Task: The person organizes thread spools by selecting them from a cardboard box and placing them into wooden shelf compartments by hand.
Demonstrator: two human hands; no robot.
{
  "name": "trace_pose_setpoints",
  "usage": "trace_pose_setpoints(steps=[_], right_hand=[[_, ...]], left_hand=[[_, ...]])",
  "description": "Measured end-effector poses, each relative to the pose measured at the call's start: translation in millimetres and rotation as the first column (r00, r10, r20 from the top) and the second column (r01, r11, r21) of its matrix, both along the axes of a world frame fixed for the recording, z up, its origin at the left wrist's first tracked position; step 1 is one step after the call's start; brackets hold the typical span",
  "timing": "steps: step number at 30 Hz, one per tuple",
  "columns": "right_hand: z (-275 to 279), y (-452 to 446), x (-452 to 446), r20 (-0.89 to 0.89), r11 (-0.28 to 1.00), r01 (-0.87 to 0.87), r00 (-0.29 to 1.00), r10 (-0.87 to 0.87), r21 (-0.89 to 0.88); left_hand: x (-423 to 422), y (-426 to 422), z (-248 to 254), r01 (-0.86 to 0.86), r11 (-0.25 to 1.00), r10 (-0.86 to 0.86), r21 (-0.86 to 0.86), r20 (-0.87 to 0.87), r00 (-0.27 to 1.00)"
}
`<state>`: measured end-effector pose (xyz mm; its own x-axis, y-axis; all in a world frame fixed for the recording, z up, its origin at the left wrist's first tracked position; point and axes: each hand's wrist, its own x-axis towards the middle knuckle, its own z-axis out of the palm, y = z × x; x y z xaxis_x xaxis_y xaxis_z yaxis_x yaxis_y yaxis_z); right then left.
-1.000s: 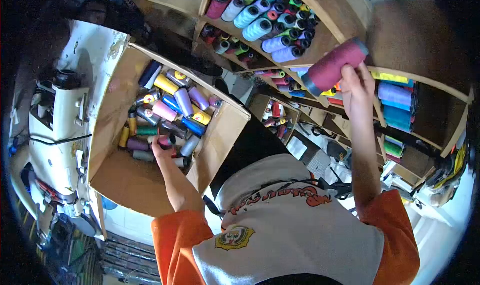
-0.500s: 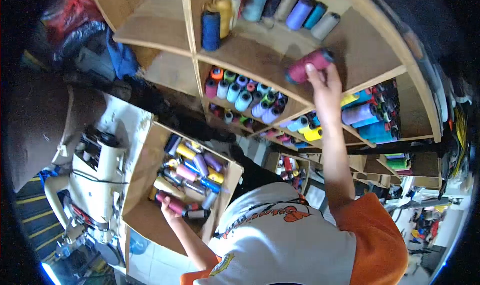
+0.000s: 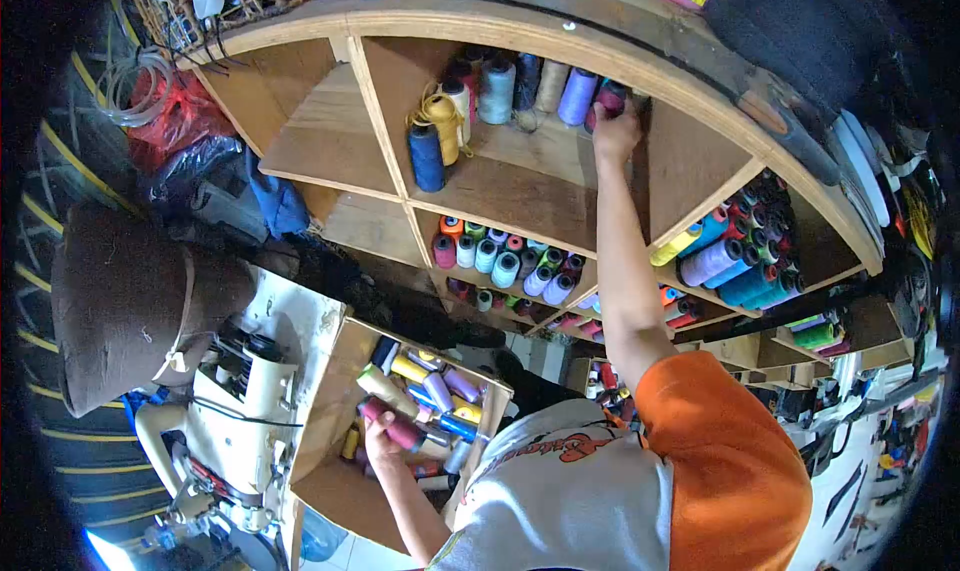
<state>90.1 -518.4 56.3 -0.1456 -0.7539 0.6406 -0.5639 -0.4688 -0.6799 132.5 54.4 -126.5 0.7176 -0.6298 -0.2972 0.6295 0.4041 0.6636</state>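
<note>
My right hand (image 3: 616, 134) reaches into the upper shelf compartment, its fingers closed round a maroon thread spool (image 3: 609, 97). That spool stands at the right end of a row, beside a violet spool (image 3: 577, 97); whether its base rests on the board is hidden by my hand. Down at the left, my left hand (image 3: 382, 439) grips another maroon thread spool (image 3: 393, 423), tilted, over an open cardboard box (image 3: 340, 491). Several mixed spools lie in the box, among them a pale green cone (image 3: 386, 390) and a blue one (image 3: 456, 428).
A wooden shelf unit (image 3: 400, 196) curves across the view. Lower compartments hold packed spools (image 3: 506, 268), with more at the right (image 3: 742, 261). A white sewing machine (image 3: 240, 411) stands left of the box. A navy cone (image 3: 426, 157) is near the compartment's front edge.
My right hand has carried its maroon spool deeper into the upper compartment, to the row's right end. My left hand still holds a maroon spool, now raised among the box's spools.
</note>
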Motion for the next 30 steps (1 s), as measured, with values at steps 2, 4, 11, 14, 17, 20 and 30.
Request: trace_pose_setpoints(steps=[2,4,11,14,17,20,30], right_hand=[[-5,-7,5,0.042,1.000,0.011,0.999,-0.011,-0.007],[-17,-9,8,0.045,0.997,0.060,0.997,-0.059,-0.040],[-27,-3,0,-0.041,0.992,0.060,0.998,-0.056,0.107],[9,66,-7,-0.070,0.991,-0.133,0.989,0.132,-0.007],[47,182,-29,-0.055,0.459,-0.611,0.562,0.825,0.645],[33,249,-50,0.189,-0.042,-0.672,0.147,0.971,0.739],[50,173,-57,0.240,0.591,-0.723,0.683,0.690,0.358]], left_hand=[[-5,-1,3,0.012,1.000,-0.012,-0.013,-0.016,1.000],[-10,-1,9,0.029,0.999,-0.030,-0.019,-0.037,0.999],[-11,-17,30,0.070,0.998,-0.069,0.011,-0.025,0.997],[-3,-52,68,0.223,0.974,-0.221,-0.048,0.047,0.974],[-2,-100,107,0.291,0.956,-0.277,-0.038,0.204,0.939],[-3,-139,119,0.372,0.928,-0.360,0.029,0.338,0.870],[-7,-163,123,0.280,0.960,-0.242,-0.005,0.490,0.837]])
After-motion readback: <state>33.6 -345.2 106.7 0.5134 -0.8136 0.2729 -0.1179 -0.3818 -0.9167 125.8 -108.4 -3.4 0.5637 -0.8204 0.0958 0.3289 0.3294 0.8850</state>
